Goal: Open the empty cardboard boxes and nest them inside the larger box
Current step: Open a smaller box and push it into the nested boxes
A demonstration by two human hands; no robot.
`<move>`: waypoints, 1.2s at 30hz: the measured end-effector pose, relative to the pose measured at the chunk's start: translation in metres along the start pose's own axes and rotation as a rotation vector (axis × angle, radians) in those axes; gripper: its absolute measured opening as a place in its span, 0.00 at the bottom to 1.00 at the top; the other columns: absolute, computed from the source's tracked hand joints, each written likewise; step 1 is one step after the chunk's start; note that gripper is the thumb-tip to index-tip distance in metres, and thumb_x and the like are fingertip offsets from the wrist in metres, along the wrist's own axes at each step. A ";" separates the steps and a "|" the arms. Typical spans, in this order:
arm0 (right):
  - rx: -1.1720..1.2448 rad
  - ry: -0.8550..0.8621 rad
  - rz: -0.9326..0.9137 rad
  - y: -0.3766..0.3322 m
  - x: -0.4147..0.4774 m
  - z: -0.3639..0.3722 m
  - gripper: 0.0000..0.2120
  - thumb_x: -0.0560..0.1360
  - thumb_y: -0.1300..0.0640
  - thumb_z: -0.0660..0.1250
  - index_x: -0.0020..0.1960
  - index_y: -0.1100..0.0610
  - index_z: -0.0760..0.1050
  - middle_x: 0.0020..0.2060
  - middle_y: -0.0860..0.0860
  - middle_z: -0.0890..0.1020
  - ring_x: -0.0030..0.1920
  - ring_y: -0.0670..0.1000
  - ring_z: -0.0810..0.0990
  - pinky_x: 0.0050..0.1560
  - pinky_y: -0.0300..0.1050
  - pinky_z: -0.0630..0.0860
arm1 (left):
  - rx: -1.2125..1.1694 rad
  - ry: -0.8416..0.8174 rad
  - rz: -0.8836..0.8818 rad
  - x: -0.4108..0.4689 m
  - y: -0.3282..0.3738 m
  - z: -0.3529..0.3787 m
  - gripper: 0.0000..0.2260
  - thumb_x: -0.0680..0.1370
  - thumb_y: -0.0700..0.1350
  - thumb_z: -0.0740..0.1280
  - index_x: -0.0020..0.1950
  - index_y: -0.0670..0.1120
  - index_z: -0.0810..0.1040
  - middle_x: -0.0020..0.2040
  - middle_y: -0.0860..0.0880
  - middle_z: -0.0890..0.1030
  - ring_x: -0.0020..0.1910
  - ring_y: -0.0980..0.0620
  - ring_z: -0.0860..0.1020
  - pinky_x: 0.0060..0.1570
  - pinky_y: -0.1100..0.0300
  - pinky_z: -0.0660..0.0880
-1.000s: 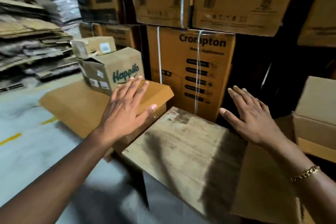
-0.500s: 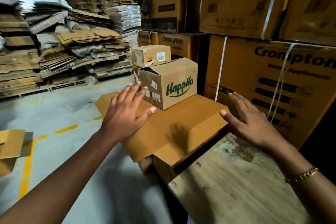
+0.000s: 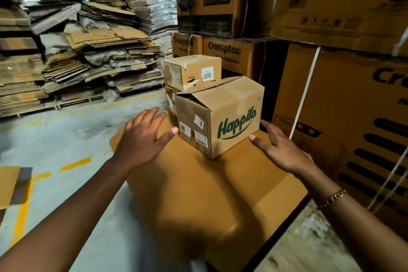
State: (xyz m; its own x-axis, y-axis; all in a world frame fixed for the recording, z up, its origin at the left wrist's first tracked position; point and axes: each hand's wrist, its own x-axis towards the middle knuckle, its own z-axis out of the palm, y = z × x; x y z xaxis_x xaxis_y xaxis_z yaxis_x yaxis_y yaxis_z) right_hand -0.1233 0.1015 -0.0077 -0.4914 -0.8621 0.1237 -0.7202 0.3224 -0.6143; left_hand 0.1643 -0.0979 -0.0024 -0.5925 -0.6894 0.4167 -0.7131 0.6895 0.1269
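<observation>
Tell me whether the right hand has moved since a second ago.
Yes. The right hand has closed in on the Happilo box, its thumb now by the box's right face.

Happilo box (image 3: pixel 223 115): matt brown cardboard, paper labels | large box (image 3: pixel 198 183): smooth matt cardboard | floor (image 3: pixel 66 139): smooth concrete

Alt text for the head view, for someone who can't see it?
The open left hand and right hand flank a Happilo box, its top flap loose, sitting on a large cardboard box. A smaller labelled box stands behind it, strapped Crompton cartons to the right, flattened cardboard piles to the left.
</observation>
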 end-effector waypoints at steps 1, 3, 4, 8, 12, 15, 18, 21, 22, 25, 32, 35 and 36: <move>0.014 -0.001 0.014 -0.001 0.012 0.007 0.39 0.78 0.32 0.57 0.82 0.46 0.48 0.81 0.47 0.53 0.80 0.54 0.56 0.76 0.55 0.57 | -0.022 -0.006 -0.002 0.014 -0.008 0.009 0.39 0.74 0.72 0.43 0.77 0.52 0.66 0.80 0.49 0.62 0.78 0.46 0.59 0.73 0.43 0.57; 0.048 0.008 0.047 -0.003 0.041 0.023 0.39 0.78 0.32 0.58 0.82 0.45 0.48 0.81 0.47 0.52 0.79 0.54 0.56 0.76 0.56 0.58 | -0.070 -0.030 0.002 0.050 -0.026 0.030 0.38 0.74 0.72 0.43 0.76 0.53 0.66 0.79 0.50 0.63 0.77 0.47 0.60 0.72 0.44 0.58; 0.065 0.018 0.068 -0.005 0.057 0.032 0.39 0.78 0.32 0.58 0.81 0.45 0.48 0.81 0.47 0.52 0.79 0.55 0.57 0.76 0.57 0.59 | -0.096 -0.042 0.012 0.069 -0.037 0.043 0.38 0.74 0.72 0.44 0.76 0.53 0.66 0.79 0.50 0.63 0.77 0.47 0.60 0.72 0.44 0.58; 0.070 0.073 0.141 -0.015 0.120 0.067 0.39 0.78 0.32 0.58 0.82 0.45 0.48 0.82 0.48 0.51 0.79 0.56 0.57 0.75 0.56 0.60 | -0.225 -0.109 0.046 0.148 -0.077 0.091 0.36 0.75 0.73 0.47 0.76 0.53 0.65 0.79 0.50 0.63 0.77 0.47 0.60 0.72 0.42 0.58; 0.143 0.123 0.272 -0.026 0.185 0.102 0.40 0.78 0.33 0.60 0.82 0.46 0.48 0.82 0.50 0.52 0.79 0.57 0.57 0.74 0.55 0.61 | -0.324 -0.206 0.065 0.231 -0.115 0.139 0.34 0.77 0.70 0.50 0.76 0.52 0.66 0.78 0.49 0.63 0.76 0.44 0.61 0.71 0.42 0.59; 0.281 0.183 0.390 -0.030 0.228 0.120 0.42 0.76 0.33 0.62 0.82 0.45 0.47 0.81 0.52 0.53 0.79 0.58 0.58 0.75 0.56 0.62 | -0.470 -0.284 0.031 0.294 -0.136 0.177 0.30 0.80 0.66 0.54 0.75 0.50 0.68 0.77 0.45 0.66 0.75 0.42 0.63 0.71 0.43 0.61; 0.428 0.230 0.526 -0.032 0.259 0.131 0.43 0.77 0.35 0.64 0.82 0.47 0.45 0.81 0.53 0.55 0.77 0.59 0.62 0.73 0.57 0.66 | -0.619 -0.390 -0.076 0.351 -0.145 0.207 0.24 0.84 0.57 0.56 0.74 0.44 0.70 0.74 0.40 0.70 0.73 0.39 0.66 0.71 0.48 0.63; 0.523 0.251 0.616 -0.031 0.281 0.137 0.43 0.77 0.36 0.64 0.82 0.49 0.44 0.81 0.53 0.56 0.77 0.60 0.63 0.71 0.59 0.68 | -0.822 -0.418 -0.203 0.379 -0.145 0.227 0.25 0.82 0.62 0.57 0.74 0.49 0.71 0.71 0.43 0.73 0.69 0.40 0.71 0.65 0.45 0.69; 0.550 0.261 0.632 -0.031 0.286 0.137 0.43 0.78 0.37 0.64 0.82 0.49 0.45 0.81 0.53 0.56 0.76 0.60 0.63 0.70 0.58 0.69 | -0.876 -0.443 -0.234 0.382 -0.142 0.230 0.25 0.81 0.62 0.58 0.73 0.50 0.72 0.70 0.44 0.75 0.68 0.41 0.72 0.62 0.47 0.69; 0.612 0.269 0.674 -0.029 0.294 0.138 0.41 0.78 0.37 0.64 0.82 0.52 0.48 0.80 0.53 0.58 0.75 0.59 0.65 0.66 0.55 0.72 | -0.942 -0.498 -0.221 0.392 -0.143 0.245 0.26 0.76 0.63 0.66 0.71 0.51 0.74 0.66 0.47 0.78 0.67 0.42 0.73 0.59 0.49 0.68; 0.576 0.302 0.727 -0.020 0.281 0.131 0.27 0.77 0.34 0.63 0.65 0.54 0.68 0.57 0.53 0.78 0.56 0.54 0.77 0.57 0.55 0.76 | -0.945 -0.691 -0.120 0.366 -0.119 0.239 0.26 0.72 0.64 0.72 0.66 0.55 0.75 0.66 0.49 0.76 0.57 0.50 0.77 0.54 0.53 0.72; 0.541 0.318 0.733 -0.016 0.263 0.122 0.31 0.74 0.31 0.63 0.66 0.53 0.68 0.58 0.52 0.78 0.56 0.54 0.78 0.49 0.51 0.76 | -1.002 -0.655 -0.102 0.333 -0.105 0.236 0.35 0.71 0.66 0.72 0.74 0.54 0.68 0.67 0.51 0.76 0.63 0.47 0.74 0.62 0.48 0.70; 0.510 0.325 0.734 -0.015 0.256 0.122 0.31 0.73 0.31 0.64 0.65 0.52 0.69 0.57 0.52 0.78 0.55 0.53 0.78 0.47 0.50 0.76 | -1.035 -0.646 -0.102 0.323 -0.102 0.235 0.32 0.72 0.64 0.71 0.72 0.54 0.68 0.64 0.52 0.77 0.60 0.48 0.75 0.59 0.50 0.70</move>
State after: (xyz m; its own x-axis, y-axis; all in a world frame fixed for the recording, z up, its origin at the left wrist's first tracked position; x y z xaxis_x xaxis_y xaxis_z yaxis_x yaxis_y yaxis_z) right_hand -0.1790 -0.1718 -0.0615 -0.9035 -0.3369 -0.2651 0.0855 0.4644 -0.8815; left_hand -0.0420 -0.4431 -0.0919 -0.8384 -0.5311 -0.1226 -0.3068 0.2741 0.9114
